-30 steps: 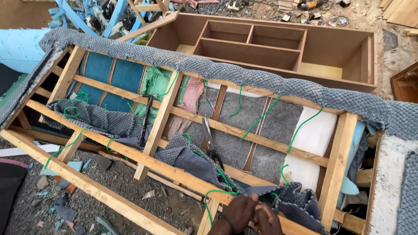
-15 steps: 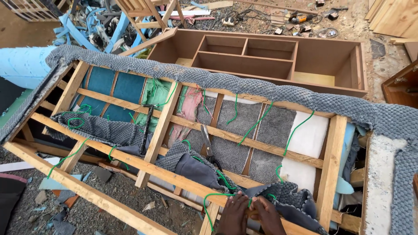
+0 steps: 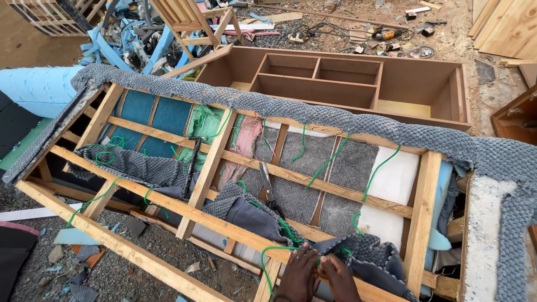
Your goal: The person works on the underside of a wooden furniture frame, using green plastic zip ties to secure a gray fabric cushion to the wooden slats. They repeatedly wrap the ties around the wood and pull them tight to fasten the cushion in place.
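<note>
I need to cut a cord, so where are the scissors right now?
In the head view the scissors lie inside the wooden frame, near its middle, on the grey padding just above both hands at the bottom edge.

Both hands, left and right, press together on the frame's near rail, pinching green cord beside grey fabric. Scissors and a hammer lie inside the frame; a brown cabinet lies beyond.

brown wooden shelf unit, scissors, hammer, blue foam scraps
</note>
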